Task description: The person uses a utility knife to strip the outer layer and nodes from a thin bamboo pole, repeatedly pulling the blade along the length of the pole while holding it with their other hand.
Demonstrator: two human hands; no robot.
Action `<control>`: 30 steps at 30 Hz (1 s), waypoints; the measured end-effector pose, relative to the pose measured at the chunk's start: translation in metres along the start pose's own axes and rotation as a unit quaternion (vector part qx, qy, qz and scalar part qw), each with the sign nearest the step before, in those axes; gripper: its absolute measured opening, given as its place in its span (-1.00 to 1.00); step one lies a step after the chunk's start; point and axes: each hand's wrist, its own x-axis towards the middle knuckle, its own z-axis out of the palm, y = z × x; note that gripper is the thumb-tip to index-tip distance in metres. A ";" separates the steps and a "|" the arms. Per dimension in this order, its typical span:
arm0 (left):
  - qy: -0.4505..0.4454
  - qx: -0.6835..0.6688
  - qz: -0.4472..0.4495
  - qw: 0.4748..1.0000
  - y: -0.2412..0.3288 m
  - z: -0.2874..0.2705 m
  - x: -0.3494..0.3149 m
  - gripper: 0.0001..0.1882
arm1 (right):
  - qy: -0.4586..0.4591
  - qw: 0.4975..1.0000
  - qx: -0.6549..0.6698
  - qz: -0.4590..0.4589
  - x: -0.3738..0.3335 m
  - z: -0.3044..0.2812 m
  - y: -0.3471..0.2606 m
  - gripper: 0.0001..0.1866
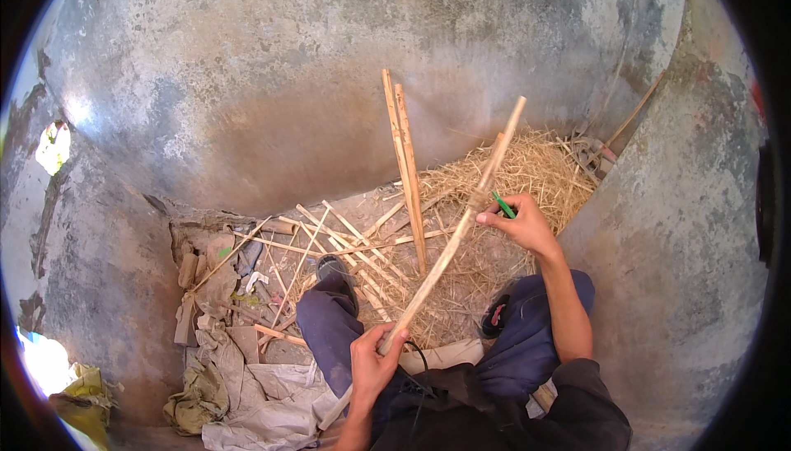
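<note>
A long, pale wooden strip (443, 264) slants up and away in front of me, from lower left to upper right. My left hand (377, 362) is closed round its near end, above my left thigh. Farther up, my right hand (522, 225) grips a slim green tool (503, 206) against the strip, thumb near the wood. Only the green part of the tool shows clearly; its working end is blurred, so I cannot name its kind. Past the strip, two wooden stakes (404, 158) stand upright, leaning by the wall.
A heap of straw-like shavings (527, 167) lies at the far right against the grey wall (329, 64). Loose wooden strips (362, 253) cross on the floor near my left shoe (332, 268). Crumpled sacking (264, 393) and debris lie at the left.
</note>
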 end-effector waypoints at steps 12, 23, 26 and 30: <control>0.070 -0.047 -0.037 0.996 0.017 -0.009 0.004 -0.83 | 0.112 0.951 -0.116 -0.264 -0.020 0.033 -0.030 -0.53; 0.025 -0.164 -0.027 0.986 0.040 0.006 0.020 -0.73 | 0.057 0.911 -0.176 -0.369 -0.084 0.098 -0.037 -0.68; 0.018 -0.183 -0.021 0.983 0.045 0.011 0.023 -0.71 | 0.061 0.909 -0.170 -0.375 -0.087 0.103 -0.038 -0.69; 0.021 -0.182 -0.018 0.983 0.051 0.015 0.025 -0.72 | 0.057 0.912 -0.171 -0.368 -0.090 0.104 -0.040 -0.69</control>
